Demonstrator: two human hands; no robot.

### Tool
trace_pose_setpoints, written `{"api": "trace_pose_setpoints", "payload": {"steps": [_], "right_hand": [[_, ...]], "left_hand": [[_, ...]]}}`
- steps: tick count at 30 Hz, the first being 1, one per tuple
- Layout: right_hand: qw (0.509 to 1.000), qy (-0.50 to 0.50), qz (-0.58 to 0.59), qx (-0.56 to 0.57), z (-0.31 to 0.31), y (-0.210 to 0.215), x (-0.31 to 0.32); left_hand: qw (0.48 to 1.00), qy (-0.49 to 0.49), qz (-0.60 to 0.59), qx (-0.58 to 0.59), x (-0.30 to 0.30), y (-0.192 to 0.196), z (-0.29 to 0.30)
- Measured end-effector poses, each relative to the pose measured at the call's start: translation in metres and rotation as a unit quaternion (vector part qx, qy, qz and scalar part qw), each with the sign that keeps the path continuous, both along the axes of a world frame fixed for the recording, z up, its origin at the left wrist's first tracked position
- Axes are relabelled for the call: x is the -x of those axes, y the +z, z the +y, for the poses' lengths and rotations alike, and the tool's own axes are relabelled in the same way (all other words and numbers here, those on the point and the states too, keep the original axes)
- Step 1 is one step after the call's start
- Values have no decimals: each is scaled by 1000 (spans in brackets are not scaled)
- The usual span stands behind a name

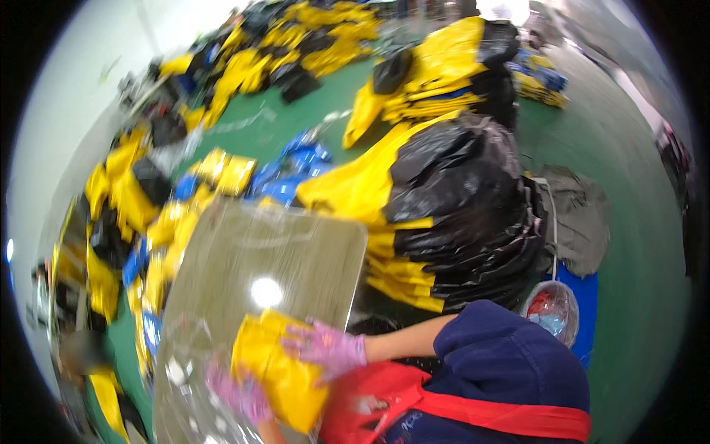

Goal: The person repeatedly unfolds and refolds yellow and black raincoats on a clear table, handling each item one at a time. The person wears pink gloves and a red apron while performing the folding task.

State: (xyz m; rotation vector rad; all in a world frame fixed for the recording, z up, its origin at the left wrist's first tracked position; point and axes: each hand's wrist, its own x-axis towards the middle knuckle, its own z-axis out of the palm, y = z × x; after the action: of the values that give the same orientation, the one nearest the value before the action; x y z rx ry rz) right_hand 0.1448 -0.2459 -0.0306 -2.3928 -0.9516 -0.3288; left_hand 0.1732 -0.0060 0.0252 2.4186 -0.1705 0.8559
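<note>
A folded yellow bundle (285,374) of smooth, plastic-like material lies on the near part of a brownish table (296,244). Flat on its upper right side rests my right hand (325,348), in a purple patterned glove, with the fingers spread. My left hand (242,392), gloved the same way, is against the bundle's left edge; motion smears its fingers. Crumpled clear plastic (188,377) spreads over the table beside and under the left hand. What the bundle unfolds into cannot be made out.
Right of the table stands a tall stack of yellow-and-black pieces (466,207), with another stack (444,70) behind. Yellow and blue packs (214,174) crowd the table's left and far sides. A clear bin (553,311) stands at right. Another person (89,351) is at far left.
</note>
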Motion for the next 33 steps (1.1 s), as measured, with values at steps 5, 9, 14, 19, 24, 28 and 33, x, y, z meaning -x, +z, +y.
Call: {"api": "trace_pose_setpoints", "payload": {"steps": [5,9,14,19,24,28,33], "right_hand": [[988,110,43,103,-12,50,1],[994,69,-75,-34,-33,17,-20],[753,-104,320,-565,-68,21,12],[649,-125,511,-550,-112,50,44],[644,-151,558,-501,-121,33,53],[628,-133,597,-482,-118,43,48],[660,-105,612,-423,-93,65,40]], "left_hand": [[627,-130,298,708,80,34,4],[654,-71,375,654,98,87,-30],[755,-293,370,455,98,63,12],[936,-47,260,-231,109,-7,67],[924,-89,331,-171,100,-35,71],[937,10,294,-188,92,-37,67],[950,-6,268,-162,88,-66,81]]}}
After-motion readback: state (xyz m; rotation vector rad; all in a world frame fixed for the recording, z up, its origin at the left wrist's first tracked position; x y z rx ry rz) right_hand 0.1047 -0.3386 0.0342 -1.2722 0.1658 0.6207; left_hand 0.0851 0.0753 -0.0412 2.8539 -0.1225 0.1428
